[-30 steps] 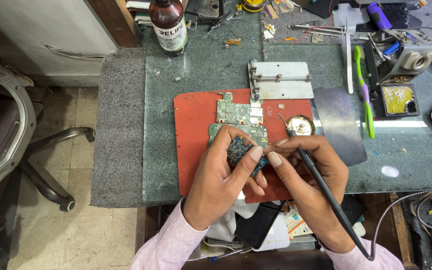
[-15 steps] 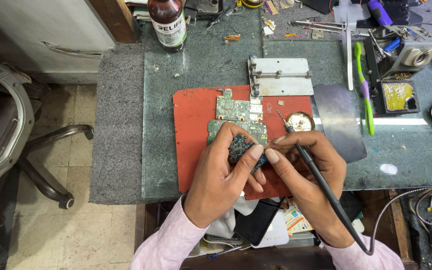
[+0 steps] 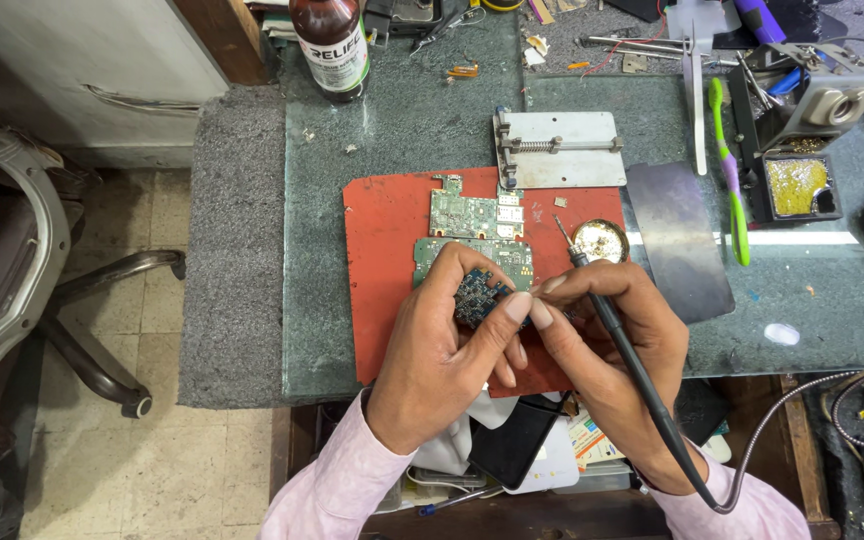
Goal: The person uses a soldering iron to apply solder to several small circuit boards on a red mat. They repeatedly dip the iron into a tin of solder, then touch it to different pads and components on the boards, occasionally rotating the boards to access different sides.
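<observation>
Looking down on a green stone bench (image 3: 392, 200) with a red mat (image 3: 387, 260) lying in the middle. Grey carpet strip (image 3: 232, 240) running down the left edge, tiled floor and a chair (image 3: 12, 300) sitting further left. Standing at the far edge, a brown bottle (image 3: 330, 40); lying right of it, a metal clamp plate (image 3: 562, 150), a dark sheet (image 3: 677, 240), a green toothbrush (image 3: 727, 170) and a solder tray (image 3: 794, 185).

Left hand (image 3: 442, 350) pinching a small dark board (image 3: 474, 292) between thumb and fingers, over the near part of the mat. Right hand (image 3: 602, 340) gripping a soldering iron (image 3: 612, 340) pen-style, tip pointing far, just beside a brass tin (image 3: 599, 240). Two green boards (image 3: 472, 215) resting on the mat beyond the hands.

Hiding most of the small board behind the fingers. Cutting off the far tools at the top edge, blurring into clutter.
</observation>
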